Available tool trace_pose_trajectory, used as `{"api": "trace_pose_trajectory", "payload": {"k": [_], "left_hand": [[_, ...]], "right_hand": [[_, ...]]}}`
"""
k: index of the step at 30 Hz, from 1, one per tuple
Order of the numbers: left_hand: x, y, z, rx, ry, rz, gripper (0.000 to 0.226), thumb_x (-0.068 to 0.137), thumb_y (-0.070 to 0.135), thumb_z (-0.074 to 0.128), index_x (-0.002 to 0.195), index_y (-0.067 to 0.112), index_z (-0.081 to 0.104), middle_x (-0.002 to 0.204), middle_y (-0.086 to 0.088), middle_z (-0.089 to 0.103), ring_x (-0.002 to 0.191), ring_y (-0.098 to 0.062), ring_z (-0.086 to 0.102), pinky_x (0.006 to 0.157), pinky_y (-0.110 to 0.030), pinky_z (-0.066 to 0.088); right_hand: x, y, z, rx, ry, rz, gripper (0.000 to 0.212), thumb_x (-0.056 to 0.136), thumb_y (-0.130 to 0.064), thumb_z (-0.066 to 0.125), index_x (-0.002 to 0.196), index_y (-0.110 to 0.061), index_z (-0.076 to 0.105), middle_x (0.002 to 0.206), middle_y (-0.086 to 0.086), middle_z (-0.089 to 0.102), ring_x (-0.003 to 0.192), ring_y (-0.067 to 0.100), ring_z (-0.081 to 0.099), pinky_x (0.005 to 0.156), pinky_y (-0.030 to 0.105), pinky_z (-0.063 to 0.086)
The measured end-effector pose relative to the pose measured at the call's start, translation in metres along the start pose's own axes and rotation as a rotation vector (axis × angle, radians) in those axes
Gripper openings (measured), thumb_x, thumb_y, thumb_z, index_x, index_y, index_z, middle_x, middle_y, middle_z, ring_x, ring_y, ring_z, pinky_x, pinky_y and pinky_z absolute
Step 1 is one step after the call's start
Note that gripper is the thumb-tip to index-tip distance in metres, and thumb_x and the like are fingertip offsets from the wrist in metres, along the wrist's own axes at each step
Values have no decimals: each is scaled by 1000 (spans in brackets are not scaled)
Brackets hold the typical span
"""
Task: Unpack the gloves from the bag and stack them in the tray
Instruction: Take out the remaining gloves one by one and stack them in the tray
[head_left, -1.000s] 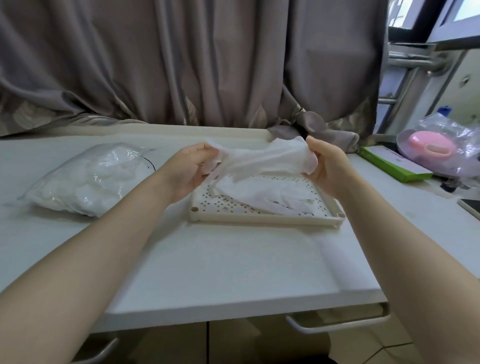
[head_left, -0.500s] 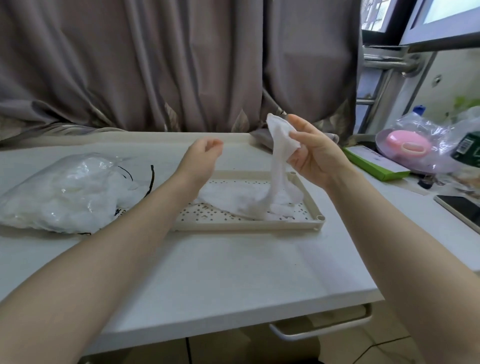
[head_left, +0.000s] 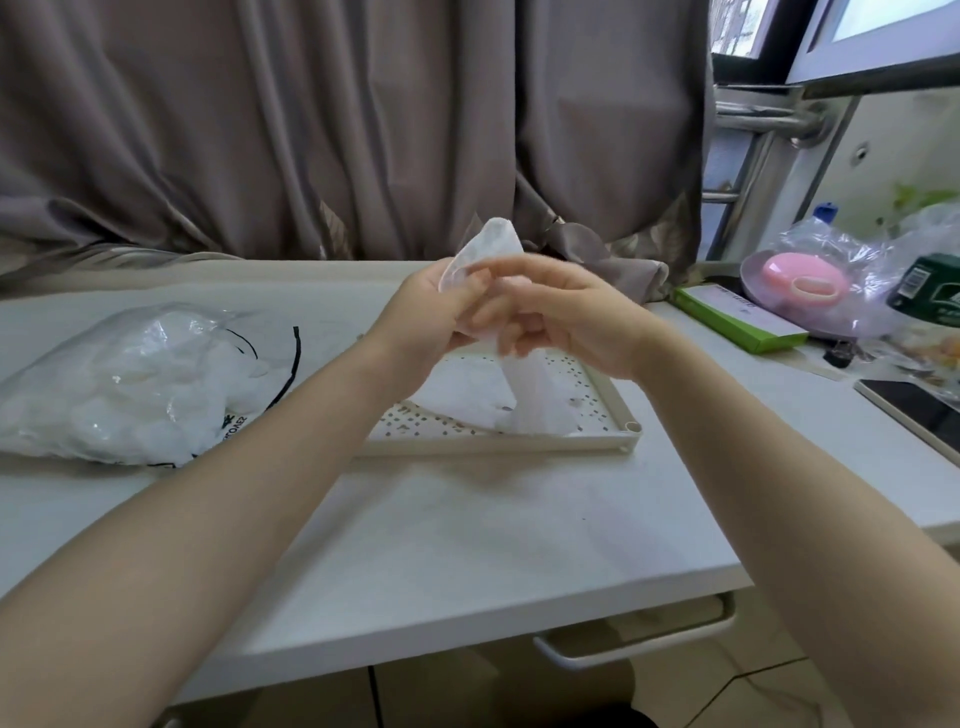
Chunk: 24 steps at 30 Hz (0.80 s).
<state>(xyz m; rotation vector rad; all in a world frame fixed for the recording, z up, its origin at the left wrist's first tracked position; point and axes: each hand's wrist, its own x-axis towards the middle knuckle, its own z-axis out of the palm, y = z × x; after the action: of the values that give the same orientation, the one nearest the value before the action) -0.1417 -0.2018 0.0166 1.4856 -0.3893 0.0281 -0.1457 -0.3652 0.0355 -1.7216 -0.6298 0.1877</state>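
Note:
A thin translucent white glove (head_left: 524, 384) hangs down into the cream perforated tray (head_left: 602, 379) at the table's middle. Its top end (head_left: 488, 244) sticks up above my hands. My left hand (head_left: 431, 312) and my right hand (head_left: 561, 312) are close together above the tray, and both pinch the glove's upper part. Another white glove (head_left: 457, 389) lies flat in the tray. The clear plastic bag (head_left: 130, 384) full of white gloves lies on the table at the left.
A green box (head_left: 737, 317) and a plastic-wrapped pink item (head_left: 800, 275) sit at the right, with a dark phone (head_left: 914, 410) nearer the right edge. A brown curtain (head_left: 337, 130) hangs behind the table. A drawer handle (head_left: 639, 644) shows under the table's front edge.
My left hand has moved right and taken hold of the glove that the right hand held alone. The two hands have come together above the tray.

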Motion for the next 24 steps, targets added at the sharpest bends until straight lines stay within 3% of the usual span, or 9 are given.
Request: {"api": "trace_pose_trajectory", "payload": {"k": [3, 5, 7, 9, 11, 13, 15, 20, 24], "left_hand": [[2, 3, -5, -41, 12, -37, 30, 101, 19, 38, 119, 5, 57, 108, -10, 65, 98, -22, 62, 81, -35, 55], [3, 5, -9, -106, -42, -61, 30, 101, 18, 36, 121, 7, 55, 108, -8, 65, 96, -20, 63, 78, -31, 55], [3, 7, -12, -210, -144, -96, 29, 101, 17, 34, 118, 10, 56, 104, -5, 66, 94, -18, 63, 81, -31, 54], [4, 7, -15, -296, -200, -135, 29, 101, 17, 33, 117, 11, 57, 102, -4, 65, 92, -17, 62, 86, -31, 51], [6, 3, -18, -344, -188, -170, 30, 100, 15, 32, 118, 9, 55, 104, -6, 63, 92, -17, 60, 84, -28, 51], [10, -6, -24, -390, -113, -193, 30, 101, 12, 30, 118, 8, 55, 108, -7, 63, 92, -17, 62, 80, -26, 53], [13, -17, -33, -406, 0, -216, 30, 101, 9, 30, 116, 8, 56, 107, -7, 64, 88, -15, 64, 75, -23, 54], [15, -41, -52, -277, 116, -251, 33, 97, 0, 35, 120, 18, 52, 106, -9, 62, 79, -16, 63, 62, -22, 55], [22, -46, -60, -209, 138, -182, 42, 89, -14, 34, 97, 21, 55, 93, -8, 62, 73, -19, 60, 56, -23, 52]], "right_hand": [[11, 7, -7, 44, 405, -102, 4, 92, -15, 57, 92, -16, 53, 61, -10, 53, 48, 3, 44, 48, 16, 34], [14, 11, -12, -4, 323, -39, 16, 94, -24, 54, 109, -18, 52, 92, -4, 62, 80, 8, 61, 72, 21, 45], [11, 17, -12, -60, 119, 123, 37, 101, -23, 39, 136, -9, 42, 136, 11, 50, 116, 16, 51, 90, 8, 36], [4, 23, -15, 34, 98, 172, 40, 103, -9, 28, 140, 6, 30, 147, 24, 32, 100, 4, 48, 77, -6, 29], [5, 23, -6, 104, -39, 190, 36, 101, -12, 34, 131, 2, 44, 131, 26, 48, 90, 2, 54, 88, 9, 36], [8, 29, -14, 258, -72, 130, 24, 89, -15, 48, 106, -6, 62, 99, 13, 64, 84, 15, 62, 80, 26, 48], [7, 33, -23, 306, -98, 184, 12, 82, -8, 54, 91, -7, 63, 80, 4, 67, 70, 14, 65, 65, 24, 53], [8, 44, -39, 119, -105, 406, 17, 90, 1, 46, 91, -4, 62, 74, 6, 64, 58, 14, 64, 52, 23, 52], [21, 53, -58, 101, -5, 501, 24, 92, -6, 49, 72, -12, 59, 66, 2, 55, 52, 13, 50, 51, 22, 50]]}}
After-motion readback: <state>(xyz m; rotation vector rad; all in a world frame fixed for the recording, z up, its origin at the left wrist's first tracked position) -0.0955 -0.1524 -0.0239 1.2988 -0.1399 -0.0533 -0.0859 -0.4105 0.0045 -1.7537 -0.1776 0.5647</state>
